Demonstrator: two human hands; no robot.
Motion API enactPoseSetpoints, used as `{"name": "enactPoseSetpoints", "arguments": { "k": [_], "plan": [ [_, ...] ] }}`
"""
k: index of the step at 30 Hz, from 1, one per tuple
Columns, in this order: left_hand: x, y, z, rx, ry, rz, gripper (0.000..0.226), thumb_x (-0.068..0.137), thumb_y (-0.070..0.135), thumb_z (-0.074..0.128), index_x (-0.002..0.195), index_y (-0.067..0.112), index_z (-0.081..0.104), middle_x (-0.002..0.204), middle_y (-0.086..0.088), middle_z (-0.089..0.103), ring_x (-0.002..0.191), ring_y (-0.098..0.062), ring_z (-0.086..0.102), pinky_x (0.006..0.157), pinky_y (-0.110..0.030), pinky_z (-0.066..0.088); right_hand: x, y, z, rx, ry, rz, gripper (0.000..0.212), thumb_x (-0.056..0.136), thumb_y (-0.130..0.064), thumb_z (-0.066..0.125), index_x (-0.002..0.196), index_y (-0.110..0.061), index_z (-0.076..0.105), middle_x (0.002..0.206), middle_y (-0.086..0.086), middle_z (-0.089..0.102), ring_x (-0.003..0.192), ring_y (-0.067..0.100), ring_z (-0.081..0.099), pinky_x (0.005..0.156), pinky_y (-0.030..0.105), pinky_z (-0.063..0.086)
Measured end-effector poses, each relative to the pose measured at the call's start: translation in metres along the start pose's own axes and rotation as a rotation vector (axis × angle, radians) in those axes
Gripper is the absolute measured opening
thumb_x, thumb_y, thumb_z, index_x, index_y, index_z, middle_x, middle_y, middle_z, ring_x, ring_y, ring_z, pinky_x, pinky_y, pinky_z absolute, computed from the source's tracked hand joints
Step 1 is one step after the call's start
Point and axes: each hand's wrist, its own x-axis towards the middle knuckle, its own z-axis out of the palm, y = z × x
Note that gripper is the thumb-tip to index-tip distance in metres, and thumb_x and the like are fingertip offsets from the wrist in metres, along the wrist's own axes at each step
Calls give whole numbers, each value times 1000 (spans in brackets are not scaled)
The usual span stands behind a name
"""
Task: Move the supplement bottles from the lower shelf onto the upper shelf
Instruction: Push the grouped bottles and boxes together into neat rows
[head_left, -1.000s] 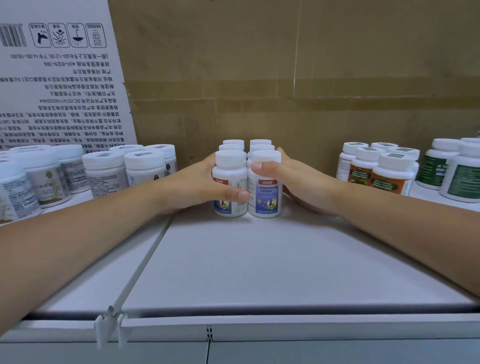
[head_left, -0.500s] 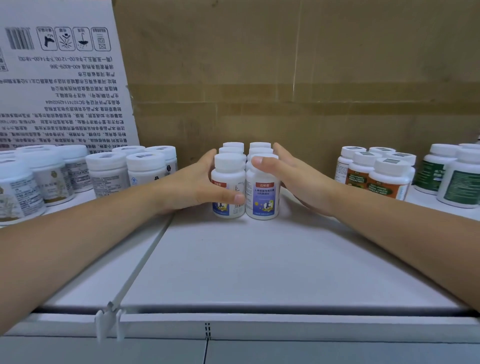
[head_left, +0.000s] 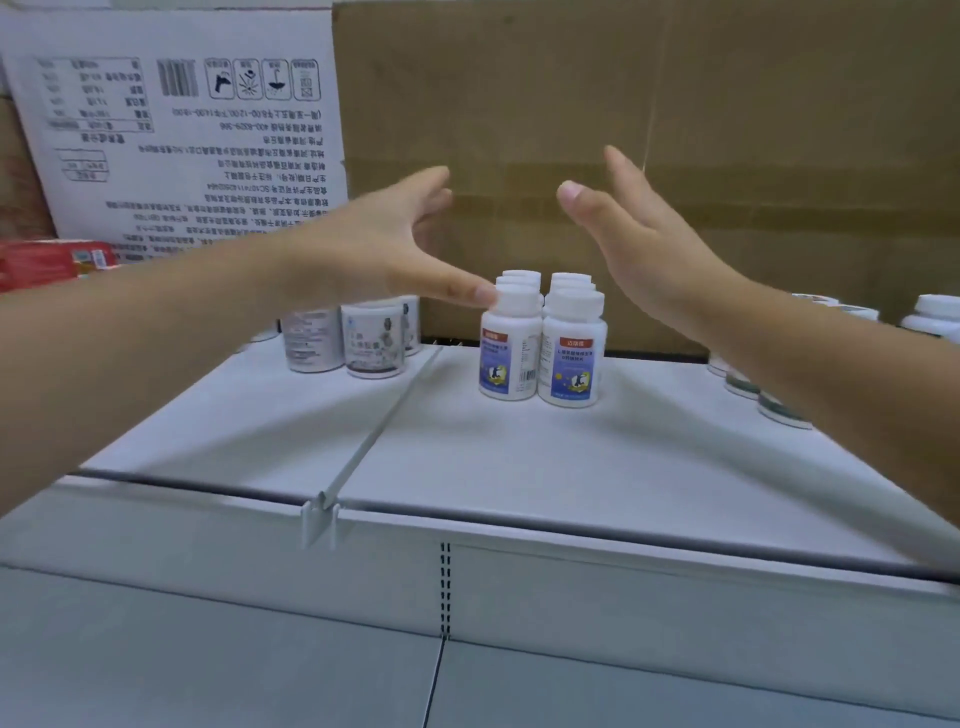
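Here the supplement bottles (head_left: 543, 353) stand upright in two close rows on the white shelf (head_left: 519, 457), cardboard box (head_left: 675, 130) behind at twelve o'clock. The left hand (head_left: 374, 249) hovers at their ten o'clock, the right hand (head_left: 639, 244) at two o'clock; each grip is spread apart, holding nothing.

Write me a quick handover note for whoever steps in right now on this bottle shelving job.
Left hand: open and empty, above the blue-label bottles. Its thumb tip is at a front cap; contact is unclear.
Right hand: open and empty, above and to the right of them.
Bottles: upright in two rows on the white shelf, right of the divider rail.
Done: this batch looks placed.
Left: the lower shelf is out of view, so check it for more bottles.
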Motion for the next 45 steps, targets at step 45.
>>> {"name": "enactPoseSetpoints", "arguments": {
  "k": [45],
  "plan": [
    [18, -199, -29, -499, -184, -4, 112, 53, 37, 98, 144, 26, 34, 134, 0, 62, 123, -21, 60, 106, -44, 44, 62, -7, 197, 425, -47, 394, 113, 54, -79, 62, 148, -28, 26, 140, -3, 50, 122, 18, 55, 108, 44, 41]
  ]
}}
